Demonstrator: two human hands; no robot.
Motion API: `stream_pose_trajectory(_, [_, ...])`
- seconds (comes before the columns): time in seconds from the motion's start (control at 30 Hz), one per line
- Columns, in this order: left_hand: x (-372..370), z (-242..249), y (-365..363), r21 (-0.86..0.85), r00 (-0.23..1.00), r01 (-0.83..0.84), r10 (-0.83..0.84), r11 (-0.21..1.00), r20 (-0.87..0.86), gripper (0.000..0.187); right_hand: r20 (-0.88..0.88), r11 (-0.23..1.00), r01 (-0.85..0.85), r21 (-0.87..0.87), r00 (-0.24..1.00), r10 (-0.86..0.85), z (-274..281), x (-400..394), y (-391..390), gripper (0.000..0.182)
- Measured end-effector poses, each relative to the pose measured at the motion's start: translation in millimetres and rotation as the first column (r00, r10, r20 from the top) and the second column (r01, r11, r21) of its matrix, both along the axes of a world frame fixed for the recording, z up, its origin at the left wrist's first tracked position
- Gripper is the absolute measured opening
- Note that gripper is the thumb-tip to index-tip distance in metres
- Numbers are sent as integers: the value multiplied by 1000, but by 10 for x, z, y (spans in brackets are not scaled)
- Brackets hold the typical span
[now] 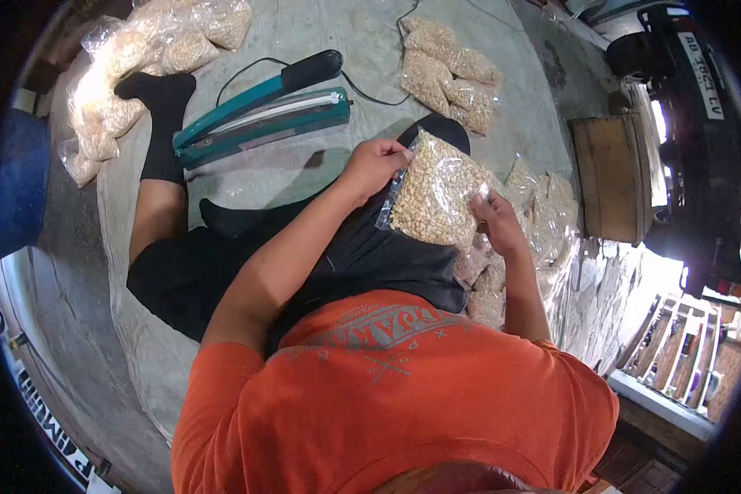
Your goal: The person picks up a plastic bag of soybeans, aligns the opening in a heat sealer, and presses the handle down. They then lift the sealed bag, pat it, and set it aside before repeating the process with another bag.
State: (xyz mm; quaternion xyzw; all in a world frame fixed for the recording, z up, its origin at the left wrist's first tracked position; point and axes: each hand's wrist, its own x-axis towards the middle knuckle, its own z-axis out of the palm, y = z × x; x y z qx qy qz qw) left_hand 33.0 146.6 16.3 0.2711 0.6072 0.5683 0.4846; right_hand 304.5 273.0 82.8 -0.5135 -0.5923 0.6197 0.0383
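Between my two hands is a clear plastic bag of pale yellow kernels (438, 193), held above my lap. My left hand (376, 170) pinches its upper left edge, where a flat strip of clear plastic shows. With the fingers of my right hand (499, 220) closed on it, the bag's right side is gripped too. A green bar sealer (263, 128) with a black-ended handle lies on the floor sheet ahead and to the left. Its handle arm is raised at an angle above the base.
Filled bags lie in piles at the upper left (107, 107), ahead (449, 70), and beside my right arm (543, 206). A black cord (379, 100) runs from the sealer. A wooden box (609, 177) and a parked vehicle (700, 107) stand on the right, a blue drum (18, 181) on the left.
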Motion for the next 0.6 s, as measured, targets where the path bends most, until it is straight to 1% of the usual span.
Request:
stream_pose_trajectory(0.03, [-31, 30, -2, -18, 982, 39, -35, 999, 186, 23, -40, 999, 24, -27, 999, -25, 4, 2, -12, 25])
stream_pose_trajectory(0.1, [-52, 19, 13, -42, 985, 73, -65, 996, 162, 20, -87, 998, 46, -52, 995, -50, 7, -45, 9, 27])
stream_pose_trajectory(0.17, [-37, 34, 14, -99, 983, 19, 0, 995, 186, 21, -59, 993, 63, -96, 996, -69, 12, -145, 83, 20])
stream_pose_trajectory(0.2, [-76, -4, 8, -98, 984, 11, 6, 995, 176, 21, -39, 1000, 20, -20, 999, -21, 59, -251, 146, 23])
stream_pose_trajectory(0.23, [-145, -46, -7, -124, 949, 40, 1, 992, 314, 21, -20, 998, -27, 54, 999, 29, 95, -393, 255, 26])
stream_pose_trajectory(0.27, [-229, -83, -31, -144, 896, 65, 6, 987, 443, 20, -41, 988, -94, 122, 994, 100, -53, -446, 536, 24])
stream_pose_trajectory(0.3, [-276, 1, -56, -189, 877, 33, 62, 981, 477, 19, 33, 964, -142, 226, 990, 138, 204, -715, 609, 24])
stream_pose_trajectory(0.33, [-323, -38, -117, -130, 842, 43, 34, 991, 539, 21, 129, 916, -234, 326, 971, 202, 350, -929, 820, 25])
stream_pose_trajectory(0.37, [-386, -152, -208, -69, 810, 39, 9, 997, 587, 22, 226, 761, -338, 554, 941, 253, 279, -1102, 1173, 26])
stream_pose_trajectory(0.4, [-381, -294, -260, -69, 853, -18, 51, 997, 519, 23, 241, 687, -391, 613, 920, 309, 457, -1381, 1358, 28])
stream_pose_trajectory(0.43, [-388, -383, -358, -65, 886, -73, 95, 995, 453, 24, 345, 515, -475, 714, 878, 332, 667, -1633, 1540, 29])
stream_pose_trajectory(0.47, [-458, -357, -552, -72, 930, -22, 47, 997, 364, 24, 450, 322, -541, 777, 835, 317, 874, -1873, 1639, 31])
stream_pose_trajectory(0.53, [-507, -273, -954, -114, 974, 73, -46, 991, 220, 26, 556, 181, -582, 793, 812, 175, 1299, -2297, 1580, 39])
stream_pose_trajectory(0.57, [-550, -243, -1177, -143, 983, 111, -87, 984, 161, 27, 545, 163, -572, 804, 818, 185, 1371, -2531, 1572, 39])
stream_pose_trajectory(0.6, [-560, -459, -1371, -93, 985, 140, -129, 986, 117, 30, 588, 106, -595, 796, 803, 95, 1420, -2760, 1557, 40])
